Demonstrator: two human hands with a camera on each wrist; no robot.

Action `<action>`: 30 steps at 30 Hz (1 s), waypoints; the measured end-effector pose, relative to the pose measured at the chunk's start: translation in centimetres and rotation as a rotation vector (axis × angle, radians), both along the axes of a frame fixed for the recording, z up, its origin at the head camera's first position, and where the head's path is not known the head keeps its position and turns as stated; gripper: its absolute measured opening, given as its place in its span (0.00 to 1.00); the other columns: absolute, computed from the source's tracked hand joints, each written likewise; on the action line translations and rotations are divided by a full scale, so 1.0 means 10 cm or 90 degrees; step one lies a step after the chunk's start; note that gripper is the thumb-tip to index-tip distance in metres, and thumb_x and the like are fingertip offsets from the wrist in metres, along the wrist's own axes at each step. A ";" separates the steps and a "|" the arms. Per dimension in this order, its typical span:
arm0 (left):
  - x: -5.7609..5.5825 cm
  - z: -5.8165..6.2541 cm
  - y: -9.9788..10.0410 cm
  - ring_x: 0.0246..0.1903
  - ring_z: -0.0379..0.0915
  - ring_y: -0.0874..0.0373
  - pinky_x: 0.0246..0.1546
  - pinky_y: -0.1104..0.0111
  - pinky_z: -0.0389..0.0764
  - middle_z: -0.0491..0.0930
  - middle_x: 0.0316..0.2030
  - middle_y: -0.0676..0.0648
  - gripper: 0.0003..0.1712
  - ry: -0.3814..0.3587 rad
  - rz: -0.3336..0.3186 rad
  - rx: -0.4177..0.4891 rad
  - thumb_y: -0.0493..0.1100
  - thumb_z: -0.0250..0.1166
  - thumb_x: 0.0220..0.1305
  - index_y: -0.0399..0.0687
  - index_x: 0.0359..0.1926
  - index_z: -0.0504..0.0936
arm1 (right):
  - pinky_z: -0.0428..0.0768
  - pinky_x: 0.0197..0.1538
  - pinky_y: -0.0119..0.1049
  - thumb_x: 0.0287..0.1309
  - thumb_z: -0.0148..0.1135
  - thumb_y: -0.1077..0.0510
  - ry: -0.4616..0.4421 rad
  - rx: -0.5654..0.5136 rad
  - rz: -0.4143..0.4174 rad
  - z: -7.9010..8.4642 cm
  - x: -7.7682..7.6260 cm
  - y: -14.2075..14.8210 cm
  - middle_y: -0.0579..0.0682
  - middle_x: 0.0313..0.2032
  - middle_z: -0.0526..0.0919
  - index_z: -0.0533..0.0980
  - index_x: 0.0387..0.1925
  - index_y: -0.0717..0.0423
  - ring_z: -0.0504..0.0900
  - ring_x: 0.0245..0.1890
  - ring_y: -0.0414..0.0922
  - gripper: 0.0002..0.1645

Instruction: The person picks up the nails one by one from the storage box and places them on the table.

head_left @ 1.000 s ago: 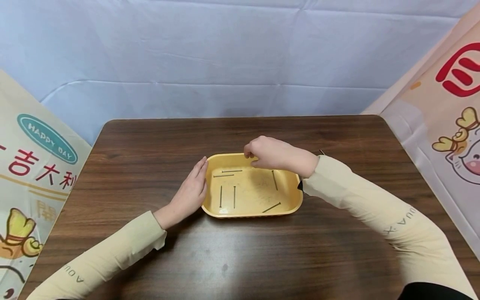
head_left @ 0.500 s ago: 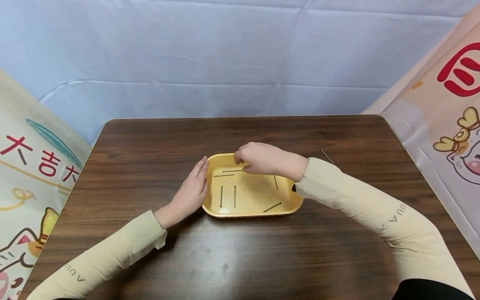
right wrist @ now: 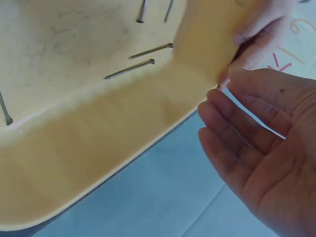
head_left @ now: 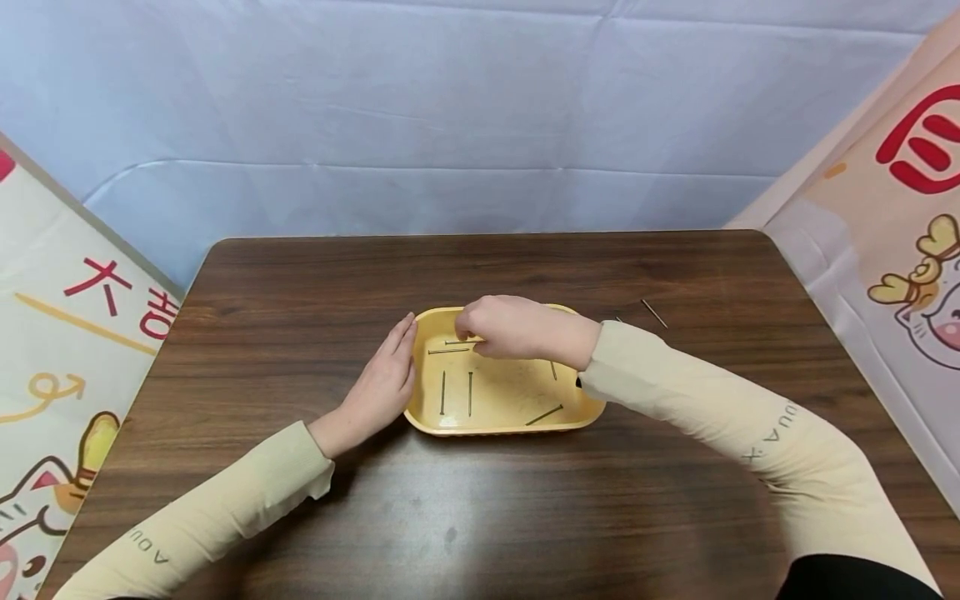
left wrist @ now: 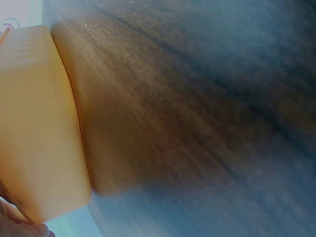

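Note:
A yellow plastic basin (head_left: 501, 421) sits on the table with several nails in it. Two nails, the nearer one (head_left: 448, 351) and the farther one (head_left: 453, 342), lie crosswise near its far left corner. My left hand (head_left: 378, 379) rests against the basin's left end, fingers straight. Over the far left part hovers my right hand (head_left: 517, 329), near those two nails and hiding part of the basin. In the right wrist view my right hand (right wrist: 269, 143) has loosely bent fingers, and I see no nail between them. The left hand (right wrist: 266, 24) shows beyond it at the rim.
Upright nails (head_left: 470, 394) lie in the basin's left half, a slanted nail (head_left: 544, 415) at the near right. On the brown table (head_left: 525, 508), behind the right sleeve, lies a loose nail (head_left: 655, 313); another thin tip (head_left: 618, 319) peeks out beside the cuff. Printed banners flank both sides.
My right hand has moved left and slightly toward me over the basin, uncovering the loose nail on the table. The left hand and basin stay put. The left banner has shifted.

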State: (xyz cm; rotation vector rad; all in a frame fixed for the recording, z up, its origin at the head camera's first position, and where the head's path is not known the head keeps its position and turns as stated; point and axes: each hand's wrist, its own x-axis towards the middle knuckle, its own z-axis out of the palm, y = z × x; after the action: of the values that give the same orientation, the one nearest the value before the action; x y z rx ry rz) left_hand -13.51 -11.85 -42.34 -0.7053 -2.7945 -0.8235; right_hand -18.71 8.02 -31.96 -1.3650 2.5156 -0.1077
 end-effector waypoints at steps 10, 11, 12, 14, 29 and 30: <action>0.01 -0.01 0.00 0.64 0.52 0.46 0.64 0.59 0.56 0.55 0.64 0.33 0.28 0.004 0.001 0.003 0.31 0.47 0.63 0.24 0.63 0.56 | 0.76 0.47 0.35 0.48 0.63 0.67 -0.017 0.016 0.053 -0.13 0.04 -0.04 0.50 0.38 0.82 0.79 0.36 0.60 0.78 0.42 0.44 0.10; 0.01 -0.02 0.00 0.64 0.52 0.45 0.64 0.59 0.56 0.55 0.64 0.32 0.28 0.007 0.001 0.003 0.30 0.47 0.62 0.24 0.63 0.56 | 0.76 0.47 0.35 0.47 0.63 0.67 -0.018 0.016 0.058 -0.14 0.04 -0.04 0.50 0.38 0.82 0.79 0.36 0.60 0.78 0.42 0.44 0.10; 0.01 -0.02 0.00 0.64 0.52 0.45 0.64 0.58 0.56 0.55 0.64 0.32 0.28 0.008 0.001 0.004 0.30 0.48 0.62 0.23 0.63 0.57 | 0.76 0.47 0.35 0.47 0.64 0.67 -0.019 0.017 0.061 -0.15 0.05 -0.05 0.49 0.37 0.82 0.79 0.35 0.60 0.78 0.42 0.44 0.10; 0.01 -0.03 0.00 0.64 0.52 0.45 0.64 0.59 0.56 0.56 0.64 0.32 0.28 0.011 0.001 0.005 0.30 0.48 0.62 0.23 0.62 0.57 | 0.77 0.46 0.34 0.46 0.64 0.67 -0.024 0.021 0.067 -0.17 0.05 -0.06 0.49 0.37 0.82 0.80 0.35 0.59 0.79 0.41 0.44 0.10; 0.01 -0.03 0.01 0.64 0.52 0.45 0.64 0.59 0.56 0.55 0.64 0.33 0.28 0.004 0.001 0.006 0.30 0.47 0.62 0.23 0.62 0.57 | 0.79 0.40 0.32 0.43 0.63 0.70 -0.022 0.074 0.099 -0.31 0.06 -0.14 0.46 0.35 0.83 0.82 0.34 0.55 0.80 0.38 0.43 0.14; 0.01 -0.03 0.01 0.64 0.52 0.45 0.64 0.58 0.56 0.56 0.64 0.32 0.28 0.005 0.001 0.006 0.30 0.47 0.62 0.23 0.62 0.57 | 0.79 0.40 0.32 0.42 0.64 0.70 -0.024 0.074 0.101 -0.32 0.06 -0.14 0.46 0.35 0.83 0.83 0.34 0.55 0.80 0.38 0.43 0.14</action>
State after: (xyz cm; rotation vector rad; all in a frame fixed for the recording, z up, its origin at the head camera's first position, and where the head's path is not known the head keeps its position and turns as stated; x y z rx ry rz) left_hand -13.40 -11.78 -42.66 -0.7039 -2.7817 -0.8303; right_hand -18.07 6.61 -35.17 -1.4949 2.3333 0.0434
